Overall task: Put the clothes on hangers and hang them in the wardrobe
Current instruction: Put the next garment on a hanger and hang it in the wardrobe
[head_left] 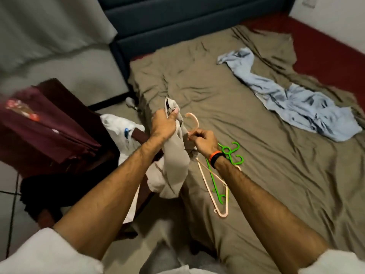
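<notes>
Bed: olive-brown sheet [246,135] filling the centre and right of the frame, dark headboard [177,22] across the top, tiled floor at lower left.
Left hand: left hand [163,123], centre of frame, clenched round the top edge of a beige garment [173,165], thumb pressed over the fabric.
Right hand: right hand [203,142], just right of the left one, pinching the neck of a pale pink hanger [215,186] below its hook; black and orange band on that wrist.
Garment lie: hanging straight down from the left grip, long axis vertical in the frame, lower folds bunched at mid-frame.
Hanger lie: hook curling up beside the left thumb, shoulders and bar running down and right of the garment, lower corner over the sheet.
Key relation: garment opening immediately left of the hanger neck, touching or nearly so; one hanger shoulder apparently already under the cloth, exact depth hidden by folds.
Next move, as a judgement: probably feeding the free shoulder leftward into the opening.
Spare hangers: green hangers [231,155] flat on the sheet under the right wrist.
Waiting clothes: light blue garment [292,103] at upper right, well apart from both hands; maroon garment [43,127] at left, blurred.
Wardrobe: not in view.
</notes>
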